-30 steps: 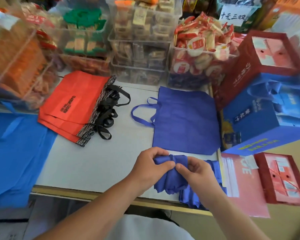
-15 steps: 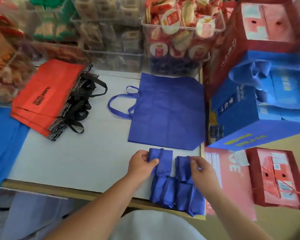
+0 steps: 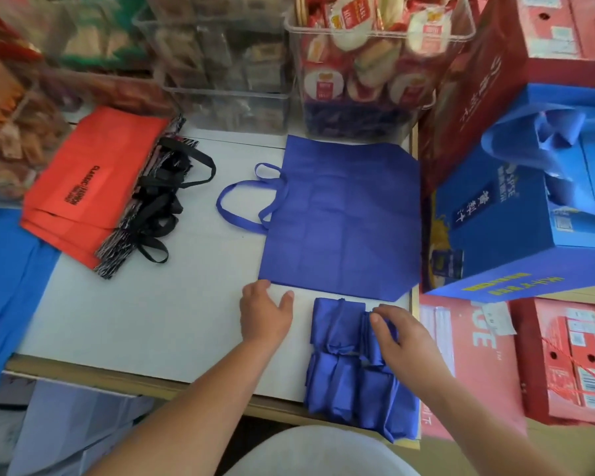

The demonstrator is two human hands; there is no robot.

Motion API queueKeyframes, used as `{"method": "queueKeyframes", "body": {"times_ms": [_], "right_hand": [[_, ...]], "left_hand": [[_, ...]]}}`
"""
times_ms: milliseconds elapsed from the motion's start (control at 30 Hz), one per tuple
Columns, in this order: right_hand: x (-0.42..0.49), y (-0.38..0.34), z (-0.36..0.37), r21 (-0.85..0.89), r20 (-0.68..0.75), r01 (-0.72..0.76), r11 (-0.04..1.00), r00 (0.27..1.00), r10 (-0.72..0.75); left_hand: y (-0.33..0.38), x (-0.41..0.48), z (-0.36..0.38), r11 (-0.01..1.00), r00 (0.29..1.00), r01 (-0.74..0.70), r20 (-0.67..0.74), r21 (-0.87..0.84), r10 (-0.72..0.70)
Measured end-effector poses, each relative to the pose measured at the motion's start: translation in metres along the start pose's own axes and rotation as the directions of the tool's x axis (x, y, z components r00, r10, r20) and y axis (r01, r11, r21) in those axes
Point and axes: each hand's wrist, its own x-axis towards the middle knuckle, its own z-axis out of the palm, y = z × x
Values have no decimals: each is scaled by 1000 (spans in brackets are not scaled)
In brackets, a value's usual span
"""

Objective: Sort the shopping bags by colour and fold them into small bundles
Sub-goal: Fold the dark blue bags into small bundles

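Seen from the head camera, a white-topped bench [image 3: 145, 321] carries the sorting. A flat royal-blue non-woven shopping bag [image 3: 344, 218] with loop handles lies spread at the middle right. Just nearer the person, a cluster of small folded royal-blue fabric bundles [image 3: 339, 379] sits at the bench's near edge, packed side by side and touching.

The left hand [image 3: 263, 317] lies palm down on the bare bench, just beside the flat bag's near left corner and left of the bundles. Its grip is apart, fingers spread and holding nothing. The right hand [image 3: 409, 345] rests on the far right bundle, its grip loose, fingers lightly bent on the cloth rather than clamped.

A stack of flat orange-red bags with black ribbon handles [image 3: 93, 180] lies at the far left. Clear plastic bins of wrapped snacks [image 3: 361, 63] stand behind, and a blue printed carton [image 3: 495, 235] stands to the right.
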Motion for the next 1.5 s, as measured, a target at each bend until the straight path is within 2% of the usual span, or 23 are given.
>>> {"method": "queueKeyframes", "body": {"times_ms": [100, 300, 400, 467, 567, 667, 733, 800, 867, 967, 1033, 1133, 1167, 1233, 1333, 1400, 1433, 1467, 1500], "right_hand": [[7, -11, 3, -12, 42, -18, 1000, 999, 18], [20, -45, 20, 50, 46, -87, 995, 995, 85], [28, -65, 28, 26, 62, -113, 993, 992, 111], [30, -79, 30, 18, 38, -117, 993, 993, 116], [27, -99, 36, 41, -34, -84, 996, 996, 85], [28, -129, 48, 43, -127, -33, 999, 991, 38], [30, -153, 60, 42, -135, -4, 999, 991, 9], [31, -179, 79, 53, -109, 15, 998, 994, -9], [30, -203, 103, 43, -75, 25, 999, 997, -21], [29, -225, 146, -16, 17, 9, 1000, 1000, -8], [27, -224, 180, -64, 87, 24, 998, 996, -18], [30, -206, 225, -212, 168, 39, 976, 986, -3], [32, -200, 235, -277, 192, 38, 960, 981, 17], [39, -181, 256, -384, 249, 19, 923, 965, 83], [39, -165, 269, -485, 310, 29, 874, 940, 140], [29, -167, 270, -416, 310, 100, 904, 950, 38], [24, -166, 274, -369, 374, 113, 922, 927, 36], [20, -165, 277, -366, 378, 147, 919, 926, 3], [12, -175, 279, -290, 404, 29, 957, 910, 94]], "left_hand": [[-1, 38, -16, 998, 998, 49, -50, 48, -46], [11, 75, -8, 996, 998, 63, -1, 58, -63], [7, 78, -1, 999, 997, 31, 77, 21, -32], [6, 75, -5, 997, 994, 1, 110, -78, 8], [18, 73, -41, 931, 991, 3, 128, -366, 47], [28, 88, -98, 887, 992, -77, 56, -456, 115], [25, 105, -142, 905, 984, -165, -3, -393, 178], [11, 125, -186, 939, 967, -254, -48, -234, 249], [-12, 146, -226, 952, 954, -299, -32, -72, 297], [-51, 170, -271, 964, 967, -256, 23, 71, 255], [-74, 175, -292, 969, 979, -197, -20, 146, 202], [-106, 159, -306, 964, 964, -243, -83, 111, 253], [-118, 149, -303, 952, 953, -293, -55, 89, 298], [-146, 125, -287, 940, 937, -340, 93, 32, 336], [-179, 85, -257, 941, 896, -337, 320, 40, 307], [-191, 68, -240, 940, 870, -336, 405, 66, 282], [-196, 65, -233, 933, 854, -350, 438, 86, 280], [-201, 63, -228, 918, 834, -377, 475, 119, 281], [-205, 63, -223, 886, 808, -432, 509, 168, 297]]}}
